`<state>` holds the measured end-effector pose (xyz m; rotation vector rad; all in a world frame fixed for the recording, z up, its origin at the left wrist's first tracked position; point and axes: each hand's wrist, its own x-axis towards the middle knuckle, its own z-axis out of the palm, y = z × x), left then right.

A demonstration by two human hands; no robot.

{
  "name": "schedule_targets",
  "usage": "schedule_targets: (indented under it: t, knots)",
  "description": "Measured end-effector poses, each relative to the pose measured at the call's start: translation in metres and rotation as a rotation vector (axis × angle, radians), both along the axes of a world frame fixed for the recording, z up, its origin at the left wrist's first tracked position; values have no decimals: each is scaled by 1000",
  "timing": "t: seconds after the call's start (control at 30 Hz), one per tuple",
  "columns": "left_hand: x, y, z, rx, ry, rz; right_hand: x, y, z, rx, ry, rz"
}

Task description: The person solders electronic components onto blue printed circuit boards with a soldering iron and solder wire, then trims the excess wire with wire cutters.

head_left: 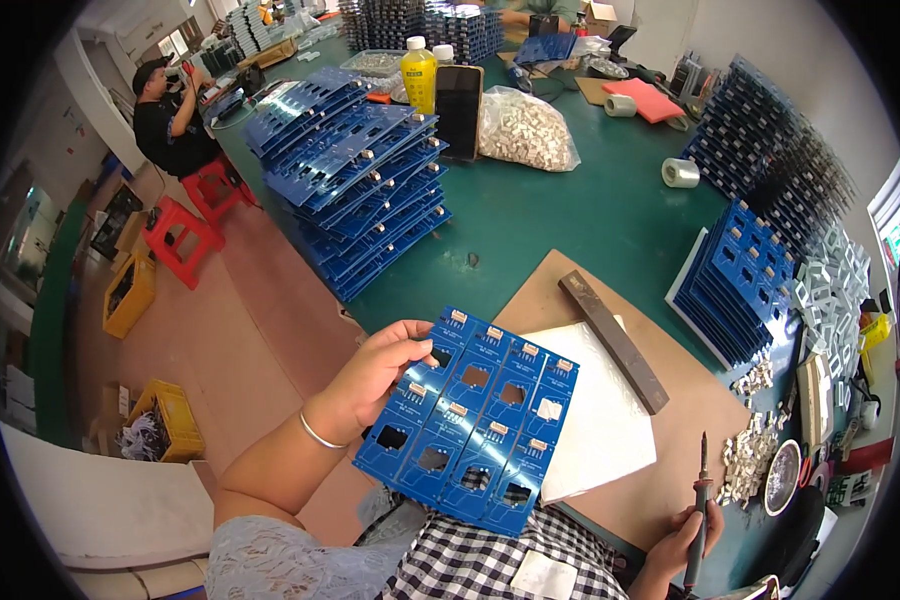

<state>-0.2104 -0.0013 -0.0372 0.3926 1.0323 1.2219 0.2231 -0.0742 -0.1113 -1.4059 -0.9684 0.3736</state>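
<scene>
My left hand (pixel 380 368) grips a blue circuit board panel (pixel 436 448) by its upper left edge, thumb on top. The panel is tilted toward me, with square cutouts and small white connectors in rows. In my right hand (pixel 682 545), at the lower right, is a soldering iron (pixel 703 490), its tip pointing up and away from the panel. Under and beside the panel lies a white sheet (pixel 605 440) on a brown board (pixel 530 300). A dark rectangular bar (pixel 613 340) rests across the sheet's edge. Loose white connectors (pixel 748 460) are heaped near the iron.
A tall stack of blue panels (pixel 355 190) stands at the left of the green table (pixel 560 215); another stack (pixel 738 280) leans at the right. Behind are a phone (pixel 459 112), a yellow bottle (pixel 419 78) and a bag of connectors (pixel 528 130). A person (pixel 175 115) sits far left.
</scene>
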Motion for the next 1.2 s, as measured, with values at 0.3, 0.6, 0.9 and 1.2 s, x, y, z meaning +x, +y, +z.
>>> schedule_targets:
  t: [0.3,0.6,0.9,1.2]
  knots:
    - [-80,10,110,382,457,751,5,-3,-1,30,12,-4]
    - [-200,96,140,335,198,997,8,0,0,103,85,73]
    - [-240,106,141,376,705,464,5,1,4,76,131,59]
    - [-247,139,186,388,1163,111,3,1,2,29,95,-3]
